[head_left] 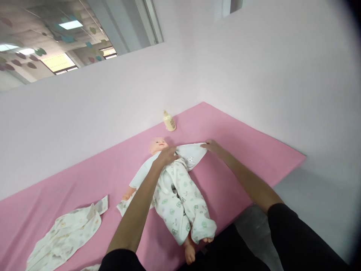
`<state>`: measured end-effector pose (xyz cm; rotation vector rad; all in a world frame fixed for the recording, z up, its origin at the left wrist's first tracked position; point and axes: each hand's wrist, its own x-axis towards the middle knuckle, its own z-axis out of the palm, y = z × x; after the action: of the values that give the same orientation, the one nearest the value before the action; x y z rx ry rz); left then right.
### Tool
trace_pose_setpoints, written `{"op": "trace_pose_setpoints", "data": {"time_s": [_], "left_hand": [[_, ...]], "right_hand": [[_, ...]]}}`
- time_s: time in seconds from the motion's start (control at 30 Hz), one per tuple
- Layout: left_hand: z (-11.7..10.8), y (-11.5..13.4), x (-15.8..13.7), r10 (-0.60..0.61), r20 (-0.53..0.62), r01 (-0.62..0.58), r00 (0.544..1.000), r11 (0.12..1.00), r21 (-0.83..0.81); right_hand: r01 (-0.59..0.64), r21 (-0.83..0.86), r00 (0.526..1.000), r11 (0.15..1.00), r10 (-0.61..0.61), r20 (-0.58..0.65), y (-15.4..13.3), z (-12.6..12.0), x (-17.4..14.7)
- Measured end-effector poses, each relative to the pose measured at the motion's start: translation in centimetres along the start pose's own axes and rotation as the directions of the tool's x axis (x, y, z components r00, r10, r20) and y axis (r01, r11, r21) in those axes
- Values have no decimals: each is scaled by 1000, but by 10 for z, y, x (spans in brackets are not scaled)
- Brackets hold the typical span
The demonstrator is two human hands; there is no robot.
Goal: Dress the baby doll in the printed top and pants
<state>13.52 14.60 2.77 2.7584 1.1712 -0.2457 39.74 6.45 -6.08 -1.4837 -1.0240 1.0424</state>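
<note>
A baby doll lies on its back on the pink-covered table, its head toward the wall. It wears a white baby shirt and white printed pants. My left hand is at the doll's upper chest, fingers closed on the shirt near the shoulder. Out to the side, my right hand pinches the end of the white shirt sleeve, which is stretched between both hands. No doll hand shows at that cuff. The doll's other hand sticks out of its sleeve, beside my left forearm.
A cream pump bottle stands beyond the doll's head, close to the wall. A printed baby garment lies on the pink cover at left. White walls border the back and right sides; a window is above.
</note>
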Motion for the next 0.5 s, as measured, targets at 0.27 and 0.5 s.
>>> {"op": "trace_pose_setpoints", "data": {"time_s": [0.27,0.5], "left_hand": [[-11,-4,-5,3,121,-4,993,1000,10],[-11,0,-8,-23,136,17,990,999,43]], "right_hand": [[32,313,984,949,25,-176,-13,-41,17],[-2,435,907,900,185,-379,-11,-55,25]]}}
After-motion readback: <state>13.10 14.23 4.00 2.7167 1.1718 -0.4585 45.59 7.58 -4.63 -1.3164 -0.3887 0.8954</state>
